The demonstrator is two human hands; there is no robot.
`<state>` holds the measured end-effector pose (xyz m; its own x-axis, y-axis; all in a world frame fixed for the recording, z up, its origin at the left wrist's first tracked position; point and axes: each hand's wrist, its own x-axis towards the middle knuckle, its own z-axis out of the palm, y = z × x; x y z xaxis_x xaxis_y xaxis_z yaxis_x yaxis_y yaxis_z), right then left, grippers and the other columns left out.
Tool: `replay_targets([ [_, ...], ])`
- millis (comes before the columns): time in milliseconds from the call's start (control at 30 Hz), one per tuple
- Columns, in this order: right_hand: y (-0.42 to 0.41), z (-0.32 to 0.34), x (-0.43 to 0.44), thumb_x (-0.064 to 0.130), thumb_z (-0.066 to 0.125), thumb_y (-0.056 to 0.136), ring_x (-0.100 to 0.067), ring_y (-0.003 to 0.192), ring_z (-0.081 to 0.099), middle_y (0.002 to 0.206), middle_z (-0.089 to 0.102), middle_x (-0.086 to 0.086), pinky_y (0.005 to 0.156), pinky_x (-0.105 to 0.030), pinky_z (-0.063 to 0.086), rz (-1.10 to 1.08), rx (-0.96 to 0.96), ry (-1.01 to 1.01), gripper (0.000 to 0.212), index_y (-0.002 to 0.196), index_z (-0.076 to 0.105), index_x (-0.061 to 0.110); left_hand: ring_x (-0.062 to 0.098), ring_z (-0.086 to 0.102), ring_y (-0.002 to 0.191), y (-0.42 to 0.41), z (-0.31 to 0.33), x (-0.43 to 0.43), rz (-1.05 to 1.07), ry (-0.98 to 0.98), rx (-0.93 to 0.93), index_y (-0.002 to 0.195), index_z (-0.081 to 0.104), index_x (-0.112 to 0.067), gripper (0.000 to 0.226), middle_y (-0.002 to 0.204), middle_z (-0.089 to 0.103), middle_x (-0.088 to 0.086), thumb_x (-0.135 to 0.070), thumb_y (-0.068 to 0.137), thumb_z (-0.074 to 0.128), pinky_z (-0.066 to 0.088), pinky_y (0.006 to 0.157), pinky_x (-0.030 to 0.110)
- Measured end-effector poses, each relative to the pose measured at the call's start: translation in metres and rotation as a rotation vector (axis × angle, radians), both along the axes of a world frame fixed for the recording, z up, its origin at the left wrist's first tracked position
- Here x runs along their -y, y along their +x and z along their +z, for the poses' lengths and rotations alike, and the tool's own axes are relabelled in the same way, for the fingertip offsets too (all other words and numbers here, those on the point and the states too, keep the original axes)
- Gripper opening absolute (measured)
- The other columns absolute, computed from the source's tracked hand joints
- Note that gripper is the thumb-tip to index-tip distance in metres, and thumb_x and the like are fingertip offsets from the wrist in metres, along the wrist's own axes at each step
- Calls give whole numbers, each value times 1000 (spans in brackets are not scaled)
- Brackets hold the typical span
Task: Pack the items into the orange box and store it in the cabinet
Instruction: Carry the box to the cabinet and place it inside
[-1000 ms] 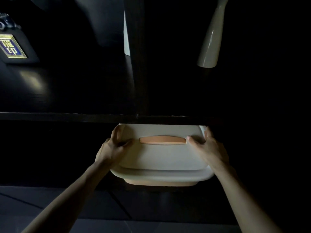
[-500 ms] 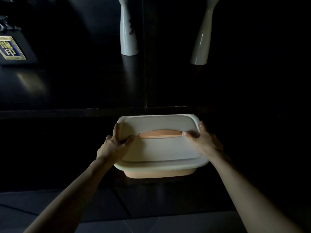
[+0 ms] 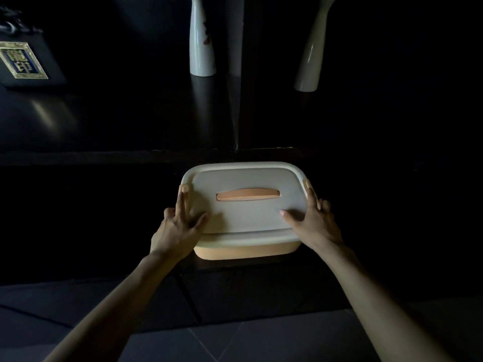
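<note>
The orange box [image 3: 245, 252] has a white lid [image 3: 245, 218] with an orange handle [image 3: 247, 195]. It sits in the dark lower compartment of the cabinet [image 3: 117, 155], just below the shelf edge. My left hand [image 3: 177, 228] holds its left side, fingers stretched along the rim and thumb on the lid. My right hand [image 3: 313, 223] grips the right side the same way. The lid hides the contents.
On the shelf above stand two white vases [image 3: 202, 48] [image 3: 311, 61], split by a dark upright panel [image 3: 239, 100]. A framed gold-and-blue plaque [image 3: 22, 61] leans at far left. Grey floor tiles [image 3: 261, 340] lie below the cabinet front.
The whole lid now shows below the shelf edge, where its far edge was hidden before. Both hands have slid from beside the handle back toward the box's near corners.
</note>
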<state>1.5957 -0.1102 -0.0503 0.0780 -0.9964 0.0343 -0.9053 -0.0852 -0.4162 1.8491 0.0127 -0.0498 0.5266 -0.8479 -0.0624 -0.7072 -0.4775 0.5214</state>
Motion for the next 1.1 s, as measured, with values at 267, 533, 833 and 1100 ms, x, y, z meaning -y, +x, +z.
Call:
replay_targets([
  [267,-12,12,-43,65,45,81,-34,136,20,151,17,-17,108,-44,25,132,-65,-117,87,147,11,20,35,51,112,-23,-6,-44,100,-101,62,145,4,-32,79,136,37,14,-70,80,30,41,69,36],
  [533,-20,-3,-132,38,59,82,-34,113,51,125,54,-16,92,-44,41,542,7,-443,51,121,56,6,29,41,123,-46,-43,-139,141,-107,122,145,16,-22,74,141,35,10,-60,84,35,48,80,42],
  [833,36,-71,-191,45,42,91,-21,134,27,148,29,-5,108,-37,24,839,-137,2,60,143,27,20,26,13,142,-17,-83,-185,-125,60,310,145,17,-13,87,154,11,11,-71,79,18,17,112,36],
  [1100,103,-137,-185,44,45,91,-24,143,-5,156,-5,-7,115,-41,6,713,-189,24,74,147,2,25,18,-14,141,38,-117,-157,-205,18,382,143,-8,-19,81,154,-10,4,-63,86,29,-5,114,38],
])
